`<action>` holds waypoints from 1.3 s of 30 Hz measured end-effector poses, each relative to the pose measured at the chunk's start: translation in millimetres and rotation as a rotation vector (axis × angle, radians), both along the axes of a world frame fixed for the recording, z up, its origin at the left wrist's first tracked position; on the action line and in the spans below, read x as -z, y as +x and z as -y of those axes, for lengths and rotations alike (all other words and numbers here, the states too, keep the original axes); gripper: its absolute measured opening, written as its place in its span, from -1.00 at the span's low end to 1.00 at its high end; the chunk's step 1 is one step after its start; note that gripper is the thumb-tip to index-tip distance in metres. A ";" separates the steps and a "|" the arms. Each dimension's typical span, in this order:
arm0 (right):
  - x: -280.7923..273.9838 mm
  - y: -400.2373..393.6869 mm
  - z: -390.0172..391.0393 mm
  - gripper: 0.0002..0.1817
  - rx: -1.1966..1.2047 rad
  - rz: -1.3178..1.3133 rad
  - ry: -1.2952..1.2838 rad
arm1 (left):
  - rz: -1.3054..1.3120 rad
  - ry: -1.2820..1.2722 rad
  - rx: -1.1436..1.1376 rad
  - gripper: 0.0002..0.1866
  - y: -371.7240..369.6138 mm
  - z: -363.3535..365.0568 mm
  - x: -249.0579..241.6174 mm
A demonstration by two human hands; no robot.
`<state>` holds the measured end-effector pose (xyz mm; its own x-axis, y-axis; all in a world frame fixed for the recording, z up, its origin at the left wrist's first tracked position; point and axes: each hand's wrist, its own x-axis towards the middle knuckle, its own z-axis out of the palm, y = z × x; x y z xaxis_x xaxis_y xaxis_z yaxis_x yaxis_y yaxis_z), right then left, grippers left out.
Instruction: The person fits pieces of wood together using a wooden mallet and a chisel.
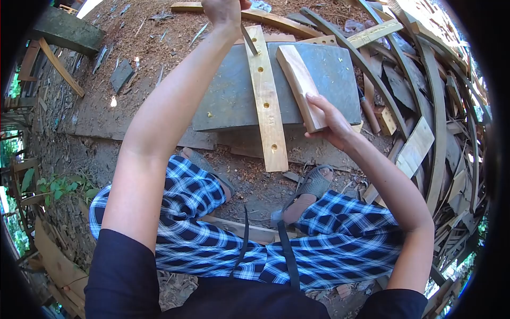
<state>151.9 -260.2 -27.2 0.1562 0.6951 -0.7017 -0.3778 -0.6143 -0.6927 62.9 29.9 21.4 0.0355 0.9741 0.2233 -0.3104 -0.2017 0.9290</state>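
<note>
My left hand [226, 9] is closed at the top edge, partly cut off. A narrow dark chisel-like tool [248, 41] comes down from it, its upper part hidden behind my wrist. The tool's tip rests at a hole near the far end of a pale wooden strip [270, 119]. Several round holes run along this strip, which lies lengthwise across a grey block [228, 98] and overhangs its near edge. My right hand [330, 119] grips the near end of a thick wooden block [298, 77], tilted over the grey block's right half.
Curved wooden strips and scraps [425, 101] are heaped on the right. A concrete beam [69, 31] lies at the upper left. Wood chips cover the ground beyond the grey block. My sandalled feet [317, 183] are close to its near side.
</note>
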 end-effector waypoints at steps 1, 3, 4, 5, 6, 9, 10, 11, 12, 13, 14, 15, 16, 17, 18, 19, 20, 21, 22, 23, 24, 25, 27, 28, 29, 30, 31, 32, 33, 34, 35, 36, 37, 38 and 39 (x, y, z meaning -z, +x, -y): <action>-4.6 -2.0 1.2 -0.22 0.030 0.074 0.025 | -0.001 -0.005 0.002 -0.56 1.1 -1.2 -0.2; -16.1 -6.9 2.8 -0.18 -0.017 0.261 0.072 | -0.098 0.011 0.078 -0.57 -0.1 0.4 -7.4; -18.7 -8.1 2.5 -0.14 -0.068 0.447 0.128 | -0.043 -0.055 0.183 -0.56 -1.7 -1.7 -7.4; -12.1 -1.4 1.3 -0.14 -0.072 0.446 0.129 | -0.044 -0.055 0.178 -0.56 -1.1 -0.6 -7.5; -3.7 9.0 -1.2 -0.12 -0.169 0.586 0.189 | -0.030 -0.030 0.146 -0.55 1.8 1.8 -8.0; -5.1 20.5 -4.1 -0.13 -0.312 0.818 0.226 | -0.023 0.002 0.078 -0.53 7.8 4.4 -11.5; -8.5 20.8 -3.9 -0.15 -0.357 0.904 0.195 | -0.035 0.002 0.044 -0.53 8.5 5.4 -11.7; -3.2 22.7 -2.9 -0.15 -0.358 0.903 0.194 | -0.049 0.001 0.011 -0.53 8.6 5.7 -10.5; 6.6 27.0 -1.7 -0.19 -0.365 1.027 0.189 | -0.050 0.000 0.010 -0.53 8.1 5.5 -9.7; 13.5 30.7 -0.8 -0.22 -0.370 1.152 0.183 | -0.064 0.022 -0.008 -0.52 7.7 4.4 -10.0; 15.5 33.0 -0.8 -0.22 -0.369 1.152 0.185 | -0.077 0.047 -0.025 -0.52 8.7 1.2 -9.3; 17.1 35.3 -1.1 -0.24 -0.382 1.152 0.188 | -0.077 0.049 -0.026 -0.52 10.2 -1.4 -8.4; 19.3 36.8 -1.5 -0.26 -0.395 1.153 0.193 | -0.057 0.045 -0.062 -0.52 12.0 -3.7 -7.3; 19.8 36.3 -2.1 -0.26 -0.394 1.154 0.195 | -0.036 0.040 -0.098 -0.51 12.5 -3.7 -8.3; 20.5 36.2 -2.1 -0.26 -0.400 1.172 0.227 | -0.035 0.041 -0.097 -0.51 12.5 -3.7 -8.7; 21.1 37.0 -1.6 -0.25 -0.407 1.191 0.257 | -0.038 0.023 -0.102 -0.50 12.7 -3.2 -8.1; 21.0 38.0 -1.3 -0.25 -0.408 1.193 0.255 | -0.040 0.005 -0.108 -0.49 13.2 -2.7 -7.9; 21.4 38.6 -1.0 -0.24 -0.413 1.197 0.270 | -0.040 0.002 -0.107 -0.49 13.8 -2.4 -7.7; 22.3 38.3 -0.7 -0.24 -0.418 1.197 0.285 | -0.075 0.019 -0.131 -0.50 13.7 -2.5 -7.3; 22.9 38.0 -0.5 -0.24 -0.420 1.194 0.286 | -0.111 0.037 -0.156 -0.51 14.2 -6.0 -3.7; 22.8 38.4 -0.5 -0.24 -0.424 1.202 0.289 | -0.114 0.037 -0.157 -0.51 14.9 -8.9 0.2; 22.8 38.6 -0.7 -0.23 -0.427 1.212 0.293 | -0.179 0.157 -0.248 -0.52 16.1 -10.8 4.5; 19.8 37.5 -0.8 -0.23 -0.425 1.225 0.292 | -0.243 0.278 -0.338 -0.52 19.5 -7.1 4.0; 18.5 36.2 -1.2 -0.23 -0.424 1.239 0.292 | -0.257 0.286 -0.385 -0.53 23.5 -3.2 4.3; 18.5 36.1 -1.7 -0.23 -0.426 1.239 0.296 | -0.270 0.294 -0.434 -0.53 25.9 1.0 1.3; 18.2 36.5 -1.7 -0.23 -0.434 1.251 0.298 | -0.274 0.283 -0.456 -0.53 26.8 3.2 -2.7; 18.2 37.2 -1.6 -0.23 -0.443 1.264 0.299 | -0.274 0.283 -0.459 -0.53 25.7 5.6 -5.6; 18.7 37.5 -1.3 -0.23 -0.445 1.264 0.299 | -0.267 0.259 -0.440 -0.54 24.9 7.9 -6.3; 19.4 38.0 -1.3 -0.24 -0.443 1.268 0.295 | -0.259 0.237 -0.419 -0.54 24.6 10.2 -6.9; 20.3 37.7 -0.6 -0.24 -0.440 1.271 0.290 | -0.261 0.237 -0.418 -0.54 23.9 13.0 -7.2; 20.7 37.2 0.2 -0.24 -0.440 1.268 0.290 | -0.256 0.283 -0.423 -0.54 22.9 13.9 -4.8; 20.5 36.5 0.5 -0.26 -0.429 1.281 0.285 | -0.252 0.331 -0.429 -0.55 21.0 14.6 -3.0; 19.9 35.0 -0.8 -0.28 -0.419 1.296 0.283 | -0.256 0.334 -0.434 -0.55 21.0 17.6 -1.1; 18.2 33.4 -3.3 -0.28 -0.420 1.298 0.293 | -0.244 0.338 -0.441 -0.55 23.5 22.1 0.1; 15.7 32.0 -4.8 -0.29 -0.398 1.291 0.212 | -0.230 0.342 -0.447 -0.55 24.7 24.8 -0.2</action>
